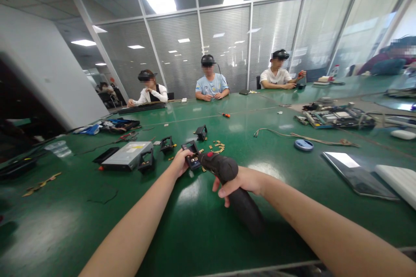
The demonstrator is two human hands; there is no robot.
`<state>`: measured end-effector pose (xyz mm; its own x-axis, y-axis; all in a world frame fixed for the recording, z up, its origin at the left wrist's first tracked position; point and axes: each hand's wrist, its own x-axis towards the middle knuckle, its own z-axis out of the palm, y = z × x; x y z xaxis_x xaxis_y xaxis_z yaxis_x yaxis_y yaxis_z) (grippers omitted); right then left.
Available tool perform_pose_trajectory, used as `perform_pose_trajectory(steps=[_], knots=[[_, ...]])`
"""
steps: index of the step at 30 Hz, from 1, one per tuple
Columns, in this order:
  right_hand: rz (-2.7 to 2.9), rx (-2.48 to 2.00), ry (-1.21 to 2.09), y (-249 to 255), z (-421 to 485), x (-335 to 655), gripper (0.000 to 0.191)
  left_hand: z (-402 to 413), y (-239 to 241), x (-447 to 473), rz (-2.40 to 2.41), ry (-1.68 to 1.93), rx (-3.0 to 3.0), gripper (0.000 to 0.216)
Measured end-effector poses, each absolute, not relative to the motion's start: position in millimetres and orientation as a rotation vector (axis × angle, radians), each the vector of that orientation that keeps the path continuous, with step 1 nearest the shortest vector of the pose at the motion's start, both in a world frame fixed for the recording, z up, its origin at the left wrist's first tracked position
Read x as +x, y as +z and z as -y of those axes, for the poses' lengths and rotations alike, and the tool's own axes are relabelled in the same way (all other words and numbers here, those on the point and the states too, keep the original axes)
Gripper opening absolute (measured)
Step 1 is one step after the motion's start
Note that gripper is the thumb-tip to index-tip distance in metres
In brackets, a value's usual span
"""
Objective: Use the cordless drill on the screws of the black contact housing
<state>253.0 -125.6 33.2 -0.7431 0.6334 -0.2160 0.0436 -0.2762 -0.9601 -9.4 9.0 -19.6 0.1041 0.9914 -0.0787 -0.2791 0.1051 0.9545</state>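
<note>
My left hand [180, 162] grips a black plastic housing [192, 161] with small brass-coloured parts inside, low over the green table. In my right hand [232, 185] is a black cordless screwdriver [219, 165] with a red button on top. Its nose points left at the housing; whether the tip touches a screw cannot be made out. Beyond the housing stands a similar black frame [201, 132]. Two more black frames, one upright [167, 145] and one nearer [146, 161], stand to the left. Small brass pieces [217, 146] lie scattered just past the screwdriver.
On the left lie a silver disc drive [128, 156], a clear plastic cup [59, 149] and brass strips [41, 184]. To the right are a blue round lid [303, 145], a cable [292, 134], a dark glass panel [359, 175] and a circuit assembly [338, 114]. Several people sit across the table.
</note>
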Motion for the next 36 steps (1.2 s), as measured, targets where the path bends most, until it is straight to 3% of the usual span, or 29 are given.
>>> perform_pose_trajectory(steps=[29,36], knots=[[1.648,-0.85,2.02,38,130,255,0.047,-7,-17,-5,-0.977,1.2,0.973,0.039],[1.586,-0.879,2.132,39,133,255,0.058,-2,-13,-6,-0.963,1.202,0.979,0.046]])
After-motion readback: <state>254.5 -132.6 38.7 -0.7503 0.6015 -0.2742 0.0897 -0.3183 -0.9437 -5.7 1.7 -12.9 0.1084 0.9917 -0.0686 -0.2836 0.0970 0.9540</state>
